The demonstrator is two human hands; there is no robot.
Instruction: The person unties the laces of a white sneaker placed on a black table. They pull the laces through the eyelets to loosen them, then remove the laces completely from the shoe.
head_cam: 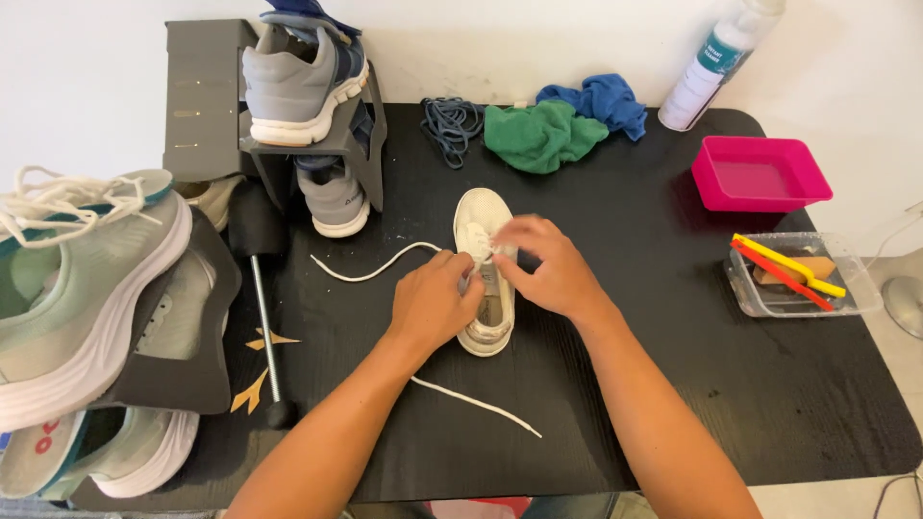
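In the middle of the frame a small white shoe (485, 279) sits on the black bench (673, 384), toe pointing toward the far wall. Both hands are bunched over its throat. The left hand (433, 306) is curled against the shoe's left side, its grip closed, and it looks to be steadying the shoe, though I cannot tell whether the fingers also pinch the lace. The right hand (543, 264) has its fingertips pinched tight on the white lace (370, 272) just above the eyelets. One loose end of that lace trails off to the left in a curve; another end lies toward the lower middle of the frame, near the forearms.

By my reckoning this is lacing work at the upper eyelets, about midway, since so much lace lies slack. The next move would want a fine pinch on the lace tip and the shoe held firm so it does not slide.

Around them: a grey shoe rack (207, 96) at upper left, pale sneakers (87, 279) at the left edge, a green cloth (538, 135) and blue cloth (601, 101) at the top, a spray bottle (716, 62), a pink tray (760, 173), and a clear box of brushes (803, 274) at right.
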